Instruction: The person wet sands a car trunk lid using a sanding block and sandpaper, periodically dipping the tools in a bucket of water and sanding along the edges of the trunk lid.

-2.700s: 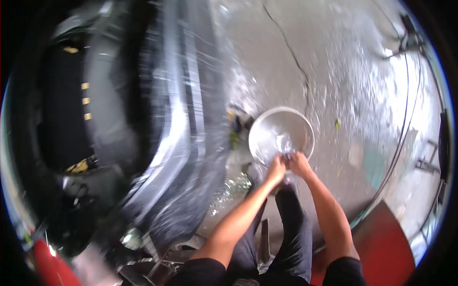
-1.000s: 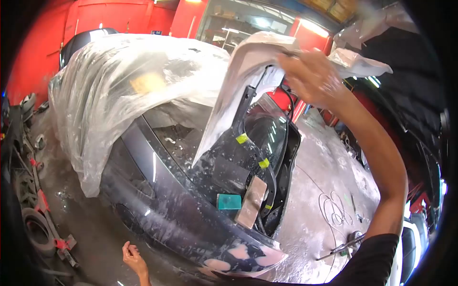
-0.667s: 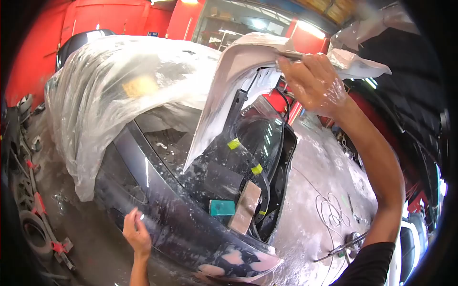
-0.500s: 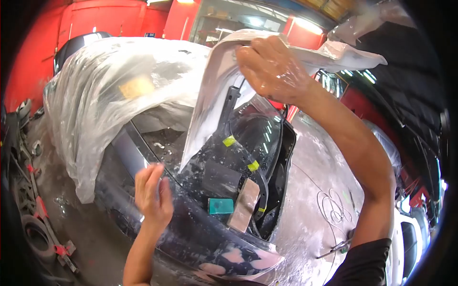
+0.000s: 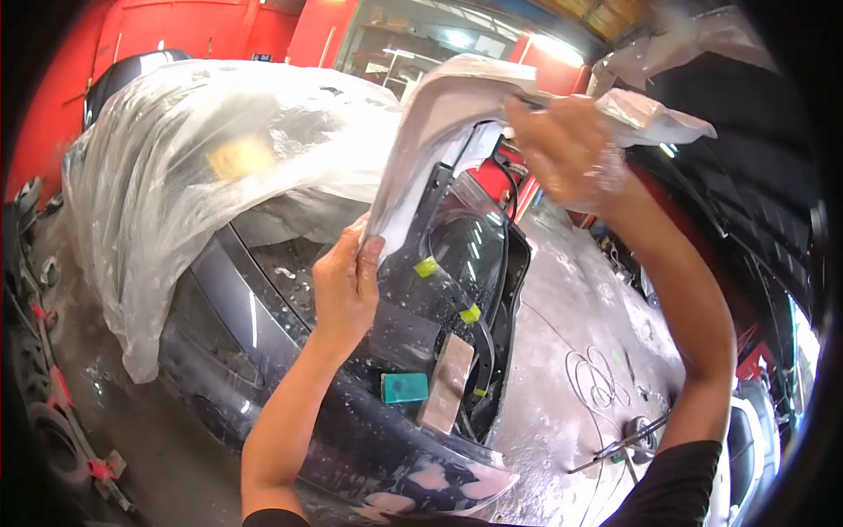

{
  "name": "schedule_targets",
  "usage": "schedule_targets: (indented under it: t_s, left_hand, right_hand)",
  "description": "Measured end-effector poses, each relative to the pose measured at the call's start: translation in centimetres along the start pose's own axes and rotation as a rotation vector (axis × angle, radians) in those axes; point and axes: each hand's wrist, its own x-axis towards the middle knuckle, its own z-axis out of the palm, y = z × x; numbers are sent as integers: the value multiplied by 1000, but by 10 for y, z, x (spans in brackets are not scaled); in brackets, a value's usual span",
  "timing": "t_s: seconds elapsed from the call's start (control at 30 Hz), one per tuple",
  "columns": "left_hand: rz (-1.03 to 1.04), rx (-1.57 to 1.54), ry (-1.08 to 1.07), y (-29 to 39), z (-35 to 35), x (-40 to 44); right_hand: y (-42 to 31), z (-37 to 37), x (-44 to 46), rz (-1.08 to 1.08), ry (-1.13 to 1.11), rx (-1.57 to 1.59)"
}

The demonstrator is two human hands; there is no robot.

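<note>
A pale grey-white trunk lid (image 5: pixel 413 132) stands raised over the open rear of a dark car (image 5: pixel 351 430). My left hand (image 5: pixel 347 281) is closed on the lid's lower left edge, thumb on the near side. Higher up, my wet right hand (image 5: pixel 571 154) has its fingers curled round the lid's edge; motion blurs them a little. Below the hands, a teal block (image 5: pixel 404 387) lies on the car's rear ledge beside a tan, flat rectangular block (image 5: pixel 448 384). Yellow tape pieces (image 5: pixel 470 314) mark the trunk opening's rim.
Clear plastic sheeting (image 5: pixel 176 176) with a yellowish patch covers the car's body at left. A looped thin cable (image 5: pixel 597 378) lies on the wet floor at right. Red-marked metal bars (image 5: pixel 61 386) and a tyre (image 5: pixel 57 439) are at far left.
My left hand has moved up and right from free air and now grips the lid's edge. The right hand has shifted right and slightly down along the lid.
</note>
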Motion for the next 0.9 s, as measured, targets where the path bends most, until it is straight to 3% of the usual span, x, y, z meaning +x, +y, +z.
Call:
schedule_targets:
  t_s: [0.03,0.07,0.17,0.2,0.27,0.4,0.5,0.6,0.73,0.83,0.9]
  left_hand:
    - [14,1,11,-3,-1,0]
    - [28,1,25,-5,-1,-1]
    - [-78,34,-23,2,1,-2]
    - [66,-10,58,-2,9,-2]
    - [13,-12,43,-2,7,-4]
    - [-20,-16,31,-3,3,-3]
    - [-24,-53,46,3,5,-3]
    - [35,-74,87,-12,13,-3]
    - [22,-18,72,-4,5,-1]
    - [34,-17,69,-2,9,-3]
    - [17,-12,81,-2,10,-4]
  right_hand:
    - [-7,5,4,28,37,9]
    - [-13,4,12,-100,-36,-145]
    - [-1,-24,3,-1,-110,-4]
    - [4,-34,3,-83,-75,-68]
    - [5,-33,-2,-94,-85,-105]
    - [-15,8,18,-68,-42,-48]
    - [-4,-10,23,-206,-75,-80]
    - [4,-31,4,-122,-94,-199]
    - [-21,13,13,-137,-42,-147]
    - [-4,-21,8,-93,-155,-39]
    - [2,-27,3,-135,-101,-135]
